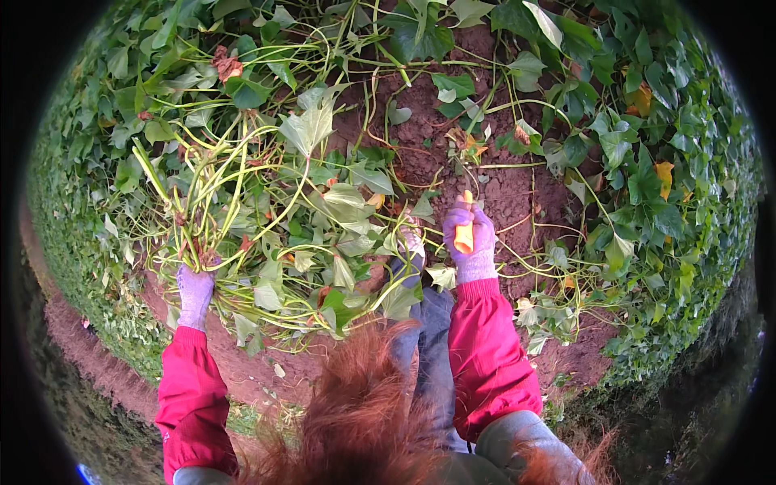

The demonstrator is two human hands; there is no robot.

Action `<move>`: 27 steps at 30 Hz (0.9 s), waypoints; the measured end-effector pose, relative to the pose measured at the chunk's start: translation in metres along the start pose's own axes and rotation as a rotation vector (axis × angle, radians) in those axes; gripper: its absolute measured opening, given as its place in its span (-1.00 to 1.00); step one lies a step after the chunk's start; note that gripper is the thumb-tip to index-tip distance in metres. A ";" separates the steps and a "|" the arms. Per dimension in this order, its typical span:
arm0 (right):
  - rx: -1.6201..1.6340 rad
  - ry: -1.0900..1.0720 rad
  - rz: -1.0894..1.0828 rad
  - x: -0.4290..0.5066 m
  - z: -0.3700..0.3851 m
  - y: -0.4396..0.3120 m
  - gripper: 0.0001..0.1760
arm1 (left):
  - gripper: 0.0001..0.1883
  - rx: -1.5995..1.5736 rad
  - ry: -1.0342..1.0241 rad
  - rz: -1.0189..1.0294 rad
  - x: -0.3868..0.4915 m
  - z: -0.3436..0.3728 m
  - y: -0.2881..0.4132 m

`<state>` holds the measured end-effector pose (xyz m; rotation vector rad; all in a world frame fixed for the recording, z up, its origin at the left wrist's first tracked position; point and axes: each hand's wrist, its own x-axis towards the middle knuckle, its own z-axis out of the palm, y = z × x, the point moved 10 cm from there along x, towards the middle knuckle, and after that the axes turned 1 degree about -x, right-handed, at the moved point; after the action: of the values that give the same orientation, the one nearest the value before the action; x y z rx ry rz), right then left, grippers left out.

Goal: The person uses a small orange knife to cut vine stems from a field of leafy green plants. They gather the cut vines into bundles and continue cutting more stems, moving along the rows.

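Note:
My left hand (196, 290), in a pale purple knit glove, grips a thick bunch of cut-ended green vines (206, 206), probably sweet potato, at the left. Leafy stems from the same mass spread to its right, over the soil. My right hand (471, 233), gloved alike, is closed around the orange handle (464, 237) of a hand tool, right of centre. A thin, curved part, perhaps its blade, extends beyond the fist over bare soil; its shape is hard to make out.
Reddish-brown soil (509, 200) lies between dense leafy vines (655, 182) on the right and more foliage at the top and left. Loose vines cross the ground near my legs (433, 364) and a partly covered shoe (411, 236). Reddish hair hangs over the lower middle of the view.

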<state>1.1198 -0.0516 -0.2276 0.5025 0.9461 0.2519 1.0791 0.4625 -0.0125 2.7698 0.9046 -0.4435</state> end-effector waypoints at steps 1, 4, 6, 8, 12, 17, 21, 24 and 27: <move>-0.116 -0.008 0.013 -0.026 -0.001 0.009 -0.79 | -0.51 0.066 -0.020 -0.046 0.002 0.006 -0.009; -1.194 0.231 -0.684 -0.069 -0.005 -0.051 -0.77 | -0.58 0.138 -0.018 -0.050 0.008 0.011 -0.020; -1.496 0.517 -0.657 -0.050 -0.038 -0.087 -0.81 | -0.61 0.122 -0.003 -0.050 0.009 0.011 -0.024; -1.585 0.728 -0.548 -0.016 -0.088 -0.123 -0.83 | -0.57 0.047 -0.029 -0.024 0.009 0.013 -0.023; -1.778 0.618 -0.814 0.066 -0.126 -0.158 -0.71 | -0.61 -0.228 -0.059 0.015 0.004 0.021 -0.018; -1.478 0.441 -0.792 0.146 -0.143 -0.125 -0.54 | -0.58 -0.035 -0.077 0.001 -0.003 0.034 -0.030; -1.601 0.484 -0.671 0.166 -0.137 -0.102 -0.62 | -0.58 0.028 -0.059 0.039 -0.007 0.032 -0.030; -1.728 0.706 -0.736 0.139 -0.137 -0.115 -0.55 | -0.63 -0.137 -0.078 0.019 -0.013 0.031 -0.023; -1.538 0.665 -0.734 0.122 -0.137 -0.122 -0.56 | -0.64 -0.230 -0.065 0.101 -0.022 0.026 -0.001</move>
<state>1.0747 -0.0638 -0.4431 -1.3976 1.2022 0.3966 1.0563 0.4443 -0.0297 2.5625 0.7460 -0.3836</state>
